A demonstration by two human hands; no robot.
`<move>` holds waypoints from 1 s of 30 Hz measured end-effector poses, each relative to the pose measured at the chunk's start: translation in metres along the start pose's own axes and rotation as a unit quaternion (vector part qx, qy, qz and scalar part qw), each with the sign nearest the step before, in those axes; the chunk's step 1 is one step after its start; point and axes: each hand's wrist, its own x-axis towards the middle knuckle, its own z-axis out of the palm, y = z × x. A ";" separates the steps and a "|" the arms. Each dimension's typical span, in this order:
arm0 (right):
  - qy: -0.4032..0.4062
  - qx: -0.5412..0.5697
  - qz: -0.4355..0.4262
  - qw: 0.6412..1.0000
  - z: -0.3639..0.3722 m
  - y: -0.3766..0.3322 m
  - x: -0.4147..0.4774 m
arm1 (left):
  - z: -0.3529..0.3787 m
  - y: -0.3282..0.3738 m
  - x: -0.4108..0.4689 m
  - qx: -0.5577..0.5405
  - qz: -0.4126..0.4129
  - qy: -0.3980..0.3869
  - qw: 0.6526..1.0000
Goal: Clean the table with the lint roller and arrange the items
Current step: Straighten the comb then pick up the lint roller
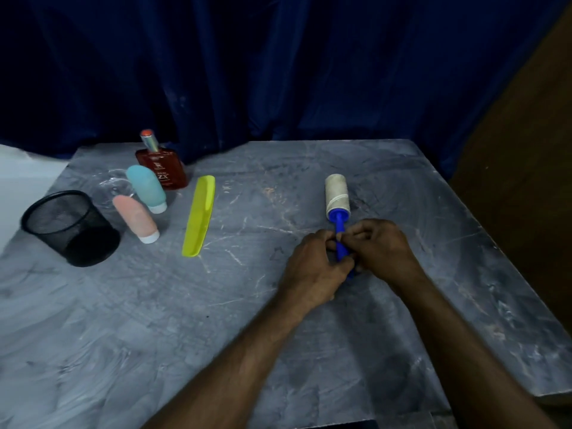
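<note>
A lint roller with a dirty white roll and a blue handle lies on the grey marbled table, right of centre, roll pointing away from me. My left hand and my right hand both close around its blue handle, which is mostly hidden between the fingers. To the left lie a yellow-green comb, a pink tube, a teal tube and a red-brown perfume bottle. A black mesh cup stands at the far left.
A clear glass dish sits behind the tubes. A dark blue curtain hangs along the table's far edge. The table's right edge runs diagonally beside a brown surface.
</note>
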 end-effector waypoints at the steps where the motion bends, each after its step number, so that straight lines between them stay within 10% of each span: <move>1: -0.007 0.031 -0.008 0.999 0.006 -0.004 -0.001 | -0.005 -0.002 -0.004 0.012 0.014 0.018 1.000; 11: -0.134 0.110 -0.054 0.983 0.119 -0.066 0.003 | -0.108 -0.044 -0.042 0.019 0.029 0.153 0.988; 30: -0.096 0.001 -0.051 0.994 0.141 -0.075 0.005 | -0.124 -0.073 -0.033 0.100 0.025 0.187 0.977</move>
